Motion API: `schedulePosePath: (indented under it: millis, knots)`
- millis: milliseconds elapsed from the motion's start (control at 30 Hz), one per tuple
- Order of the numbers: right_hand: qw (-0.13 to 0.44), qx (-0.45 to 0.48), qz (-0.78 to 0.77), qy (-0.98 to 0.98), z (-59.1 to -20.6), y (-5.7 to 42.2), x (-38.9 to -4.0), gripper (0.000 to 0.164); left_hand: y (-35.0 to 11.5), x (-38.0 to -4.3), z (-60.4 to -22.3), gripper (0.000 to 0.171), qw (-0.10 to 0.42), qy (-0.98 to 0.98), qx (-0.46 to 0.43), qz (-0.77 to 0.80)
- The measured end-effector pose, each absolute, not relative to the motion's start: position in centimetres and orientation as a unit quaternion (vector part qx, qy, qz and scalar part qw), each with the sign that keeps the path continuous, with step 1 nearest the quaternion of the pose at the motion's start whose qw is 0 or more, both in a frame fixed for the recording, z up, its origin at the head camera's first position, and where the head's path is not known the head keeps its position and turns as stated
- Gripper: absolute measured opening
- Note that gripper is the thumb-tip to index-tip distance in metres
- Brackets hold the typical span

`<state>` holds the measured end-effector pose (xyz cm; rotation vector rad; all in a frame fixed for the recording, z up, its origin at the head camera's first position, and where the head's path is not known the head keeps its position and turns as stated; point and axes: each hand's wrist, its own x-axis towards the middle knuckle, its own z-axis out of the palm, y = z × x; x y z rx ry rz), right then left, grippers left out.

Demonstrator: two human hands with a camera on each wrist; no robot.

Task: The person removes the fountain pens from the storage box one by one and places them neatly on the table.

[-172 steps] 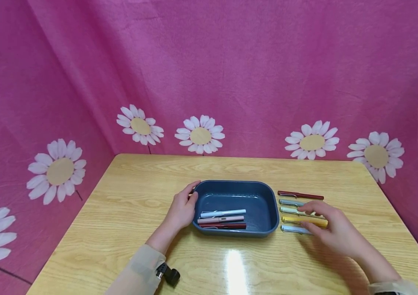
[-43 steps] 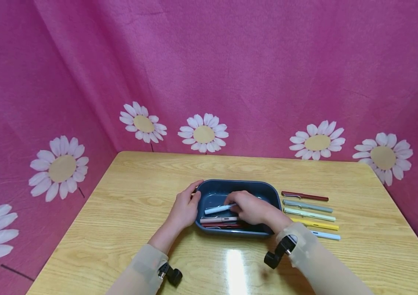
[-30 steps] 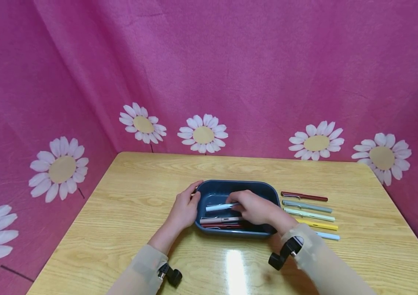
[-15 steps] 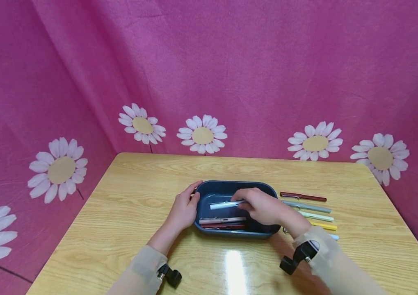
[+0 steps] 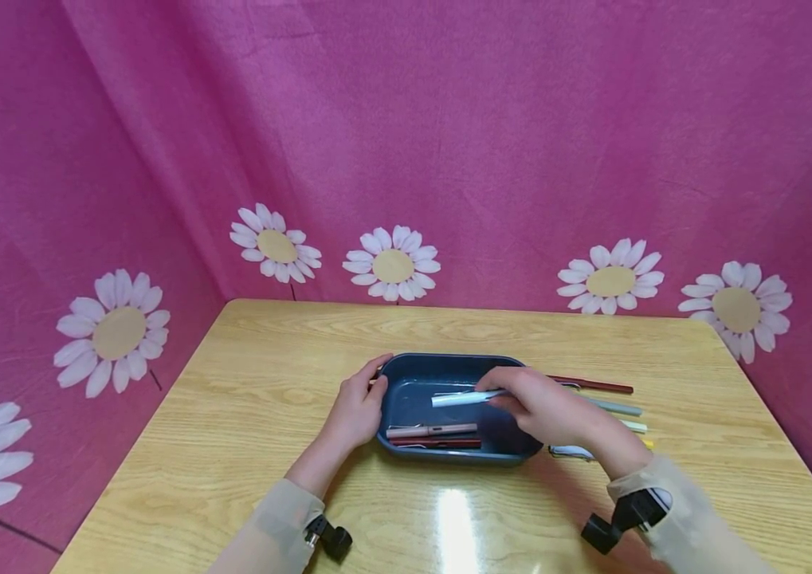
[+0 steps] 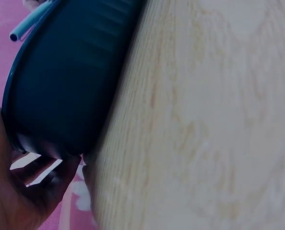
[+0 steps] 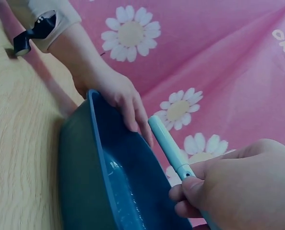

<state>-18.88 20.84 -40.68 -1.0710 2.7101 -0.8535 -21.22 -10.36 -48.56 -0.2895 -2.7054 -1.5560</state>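
A dark blue rectangular box [image 5: 406,456] stands on the table, its left end held by my left hand [image 5: 355,408]. The left wrist view shows the left fingers [image 6: 61,177] against the end wall of the box. My right hand [image 5: 549,410] pinches a light blue capped pen [image 5: 457,399] near one end, over the right half of the box. The pen's free end points left, and part of it is hidden by the fingers. Inside the box, a pink pen [image 5: 423,430] and a dark red pen [image 5: 445,442] lie side by side along the front wall.
Right of the box lie several pens, partly covered by my right arm: dark red [image 5: 599,385], grey-green [image 5: 619,408], pale green [image 5: 637,426], yellow and light blue [image 5: 569,451]. Behind the wooden table [image 5: 269,335] hangs a pink curtain [image 5: 492,159] with daisies.
Earlier the right hand was over the row of pens on the table. It has since picked the light blue pen up from inside the box and carried it rightward. The left hand stays put.
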Motion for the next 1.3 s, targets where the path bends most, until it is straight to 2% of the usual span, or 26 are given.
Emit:
schedulePosePath:
  millis: [267, 567, 1300]
  knots:
    - [0.029, -0.352, -0.286, 0.891, -40.1, 22.9, -17.8, 0.026, -10.3, -21.2, -48.5, 0.044, 0.006, -0.865, -0.093, -0.493]
    - [0.031, -0.328, -0.315, 0.89, -39.9, 25.5, -16.4, 0.028, -10.3, -21.1, -48.5, 0.043, 0.01, -0.867, -0.093, -0.49]
    - [-0.041, -0.309, -0.318, 0.895, -41.3, 30.7, -12.9, 0.041, -10.2, -21.0, -48.3, 0.043, 0.009, -0.866, -0.094, -0.491]
